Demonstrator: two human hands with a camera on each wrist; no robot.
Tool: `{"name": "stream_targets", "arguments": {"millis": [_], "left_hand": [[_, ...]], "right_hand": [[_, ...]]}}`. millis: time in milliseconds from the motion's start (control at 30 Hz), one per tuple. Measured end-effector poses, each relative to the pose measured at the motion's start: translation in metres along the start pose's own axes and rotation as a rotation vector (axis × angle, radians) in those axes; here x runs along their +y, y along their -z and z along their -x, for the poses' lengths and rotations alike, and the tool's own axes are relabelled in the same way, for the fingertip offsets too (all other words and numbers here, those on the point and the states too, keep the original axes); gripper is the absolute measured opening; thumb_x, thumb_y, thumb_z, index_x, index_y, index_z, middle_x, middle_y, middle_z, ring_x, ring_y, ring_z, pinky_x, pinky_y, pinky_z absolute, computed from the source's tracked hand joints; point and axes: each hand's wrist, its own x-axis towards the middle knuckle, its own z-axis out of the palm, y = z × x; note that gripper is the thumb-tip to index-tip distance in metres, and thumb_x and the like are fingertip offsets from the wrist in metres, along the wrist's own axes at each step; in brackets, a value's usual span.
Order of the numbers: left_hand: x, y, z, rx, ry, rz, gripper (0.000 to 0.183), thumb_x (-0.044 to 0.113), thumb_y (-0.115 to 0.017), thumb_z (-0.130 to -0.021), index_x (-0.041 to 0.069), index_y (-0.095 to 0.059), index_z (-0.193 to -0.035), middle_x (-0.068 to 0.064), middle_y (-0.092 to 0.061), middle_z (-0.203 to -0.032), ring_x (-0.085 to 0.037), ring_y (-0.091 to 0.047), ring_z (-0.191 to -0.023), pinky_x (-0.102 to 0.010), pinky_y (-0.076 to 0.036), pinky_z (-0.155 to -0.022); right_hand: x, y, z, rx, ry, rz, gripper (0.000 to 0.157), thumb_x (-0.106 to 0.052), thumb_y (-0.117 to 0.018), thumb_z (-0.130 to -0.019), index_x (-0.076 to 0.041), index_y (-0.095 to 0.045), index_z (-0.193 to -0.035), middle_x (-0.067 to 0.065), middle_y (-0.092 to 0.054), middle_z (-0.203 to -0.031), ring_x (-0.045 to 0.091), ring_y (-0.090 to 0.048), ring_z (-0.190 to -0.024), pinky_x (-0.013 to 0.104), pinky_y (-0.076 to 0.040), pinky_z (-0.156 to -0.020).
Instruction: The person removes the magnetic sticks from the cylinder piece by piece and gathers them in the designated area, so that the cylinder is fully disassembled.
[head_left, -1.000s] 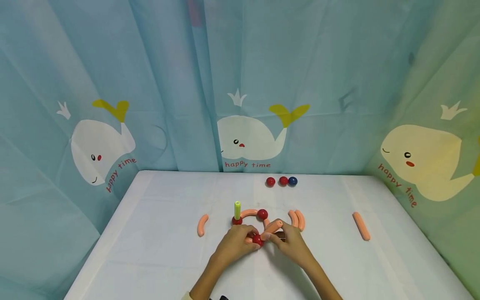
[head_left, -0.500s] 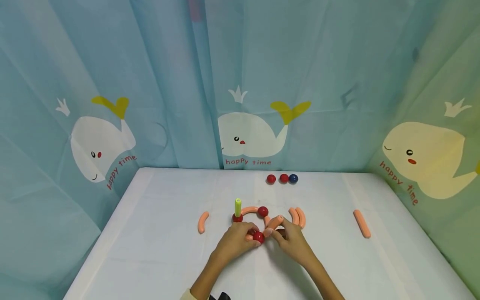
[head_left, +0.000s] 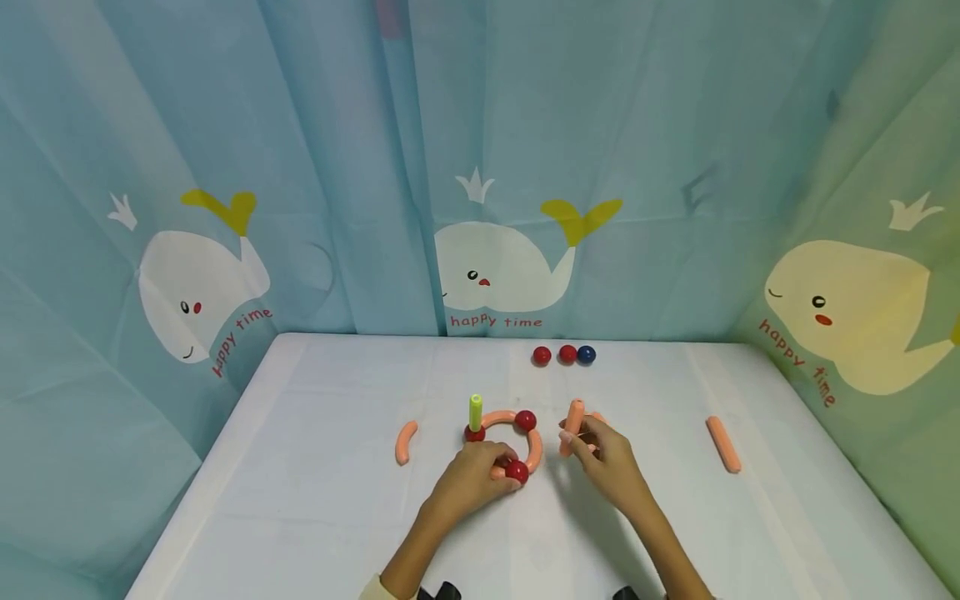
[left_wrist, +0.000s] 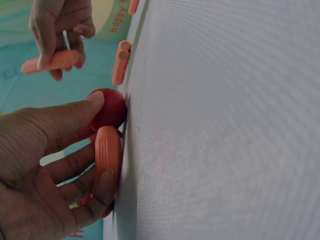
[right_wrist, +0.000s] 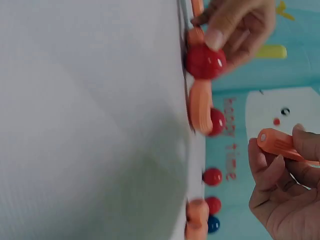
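A ring of curved orange rods (head_left: 535, 450) and red balls (head_left: 526, 420) lies on the table, with a green rod (head_left: 476, 412) standing upright from its left ball. My left hand (head_left: 472, 479) grips the ring's near red ball (head_left: 517, 472); in the left wrist view the thumb presses this red ball (left_wrist: 110, 108) and fingers curl about the adjoining curved orange rod (left_wrist: 107, 155). To the right of the ring, my right hand (head_left: 607, 458) pinches a straight-looking orange rod (head_left: 573, 425) above the table. The right wrist view shows the end of this rod (right_wrist: 275, 142) between thumb and fingers.
Two curved orange rods (left_wrist: 121, 62) lie behind my right hand, mostly hidden in the head view. Another curved rod (head_left: 406, 442) is left of the ring, and a straight one (head_left: 723, 444) far right. Loose red balls (head_left: 542, 356) and a blue ball (head_left: 587, 355) sit near the back edge.
My right hand has moved right, away from the near red ball, carrying the orange rod, which now points more upright. My left hand keeps its hold on the ball.
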Motion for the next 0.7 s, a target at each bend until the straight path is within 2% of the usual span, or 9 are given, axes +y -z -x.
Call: {"name": "stream_targets", "arguments": {"millis": [200, 333, 500, 667, 700], "left_hand": [[0.001, 0.000, -0.001, -0.013, 0.014, 0.004, 0.031, 0.025, -0.083, -0.078, 0.014, -0.072, -0.105, 0.007, -0.070, -0.093, -0.002, -0.056, -0.081, -0.020, -0.048, -0.072], [0.001, 0.000, -0.001, -0.013, 0.014, 0.010, 0.031, 0.024, -0.082, -0.078, 0.013, -0.072, -0.105, 0.006, -0.070, -0.094, -0.003, -0.057, -0.083, -0.021, -0.048, -0.073], [0.001, 0.000, 0.000, -0.017, 0.025, 0.017, 0.029, 0.025, -0.082, -0.079, 0.016, -0.072, -0.104, 0.008, -0.071, -0.098, -0.001, -0.058, -0.086, -0.022, -0.049, -0.077], [0.000, -0.001, 0.000, -0.010, 0.010, 0.025, 0.027, 0.024, -0.081, -0.079, 0.016, -0.072, -0.103, 0.009, -0.071, -0.097, -0.001, -0.059, -0.086, -0.022, -0.049, -0.078], [0.000, -0.001, 0.000, -0.009, 0.006, 0.027, 0.027, 0.024, -0.081, -0.079, 0.016, -0.072, -0.103, 0.009, -0.071, -0.097, -0.001, -0.058, -0.086, -0.021, -0.048, -0.078]], "right_hand": [[0.018, 0.031, -0.001, 0.151, 0.030, 0.143, 0.025, -0.018, -0.073, -0.089, -0.003, -0.069, -0.108, 0.007, -0.073, -0.089, -0.005, -0.059, -0.080, 0.021, -0.048, -0.059], [0.033, 0.061, 0.002, 0.232, -0.009, 0.205, 0.030, -0.021, -0.074, -0.088, -0.002, -0.066, -0.110, 0.012, -0.073, -0.092, -0.015, -0.054, -0.079, 0.018, -0.048, -0.061], [0.051, 0.103, 0.004, 0.309, -0.155, 0.234, 0.037, -0.029, -0.068, -0.092, 0.000, -0.066, -0.116, 0.019, -0.072, -0.095, -0.023, -0.043, -0.074, 0.014, -0.041, -0.060], [0.075, 0.142, 0.006, 0.344, -0.352, 0.252, 0.045, -0.034, -0.065, -0.093, 0.003, -0.064, -0.119, -0.002, -0.070, -0.082, -0.021, -0.041, -0.066, 0.013, -0.038, -0.058], [0.080, 0.149, 0.006, 0.341, -0.389, 0.265, 0.046, -0.034, -0.065, -0.093, 0.003, -0.064, -0.120, -0.002, -0.069, -0.082, -0.019, -0.042, -0.066, 0.014, -0.038, -0.057]]}}
